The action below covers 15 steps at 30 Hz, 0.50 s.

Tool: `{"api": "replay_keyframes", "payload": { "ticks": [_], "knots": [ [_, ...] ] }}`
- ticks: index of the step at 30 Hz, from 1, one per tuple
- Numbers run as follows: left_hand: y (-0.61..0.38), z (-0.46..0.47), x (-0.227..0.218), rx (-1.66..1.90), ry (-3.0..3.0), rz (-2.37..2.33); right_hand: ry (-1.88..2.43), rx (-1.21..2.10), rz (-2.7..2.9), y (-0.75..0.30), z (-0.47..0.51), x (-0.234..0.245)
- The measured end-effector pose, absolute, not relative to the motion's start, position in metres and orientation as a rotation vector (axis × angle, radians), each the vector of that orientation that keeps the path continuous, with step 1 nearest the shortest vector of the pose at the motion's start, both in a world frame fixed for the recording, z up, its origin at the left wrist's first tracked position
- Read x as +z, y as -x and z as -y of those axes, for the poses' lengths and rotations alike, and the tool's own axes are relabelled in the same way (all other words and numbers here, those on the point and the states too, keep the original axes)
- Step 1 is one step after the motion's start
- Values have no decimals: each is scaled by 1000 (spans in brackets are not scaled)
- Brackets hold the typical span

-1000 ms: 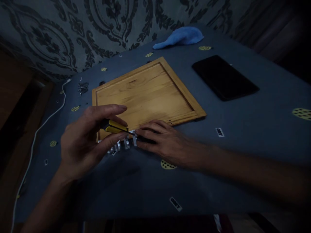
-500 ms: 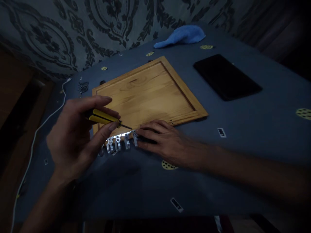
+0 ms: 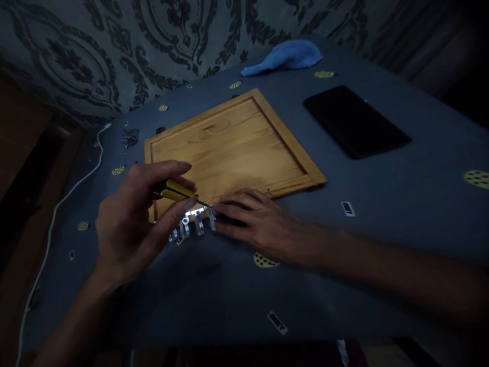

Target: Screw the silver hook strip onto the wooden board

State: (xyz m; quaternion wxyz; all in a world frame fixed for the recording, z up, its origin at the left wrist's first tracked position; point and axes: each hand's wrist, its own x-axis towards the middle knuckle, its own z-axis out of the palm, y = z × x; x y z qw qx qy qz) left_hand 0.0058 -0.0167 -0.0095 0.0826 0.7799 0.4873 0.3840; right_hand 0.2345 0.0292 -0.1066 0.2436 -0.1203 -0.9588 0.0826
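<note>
My left hand [image 3: 132,219] is closed around a yellow and black screwdriver [image 3: 178,191], its thin shaft slanting down to the right. The tip meets the rightmost metal hook [image 3: 212,216] of a row along the near edge of a framed wooden board [image 3: 225,148]. My right hand [image 3: 255,219] rests at that edge, thumb and fingertips closed at the same hook. More silvery hooks [image 3: 185,228] hang beside it on a shiny metal strip [image 3: 195,211], partly covered by my left thumb. The board lies flat on the table.
A blue cloth [image 3: 288,55] lies at the back of the dark-covered table [image 3: 382,219]. To the right is a flat black tablet-like slab [image 3: 355,122]. At the left, a small pile of metal pieces [image 3: 130,137] lies near a white cable [image 3: 71,191].
My left hand has moved right and slightly down with the screwdriver, bringing its tip onto the rightmost hook. My right hand has stayed in place.
</note>
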Motion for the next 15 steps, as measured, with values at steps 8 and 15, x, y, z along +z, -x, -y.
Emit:
{"api": "replay_keyframes", "payload": {
  "ticks": [8, 15],
  "knots": [
    [-7, 18, -8, 1164, -2356, -1423, 330, 202, 2615, -235, -29, -107],
    [-8, 18, -9, 1145, -2346, -1422, 340, 207, 2644, -235, -29, -105]
  ]
}}
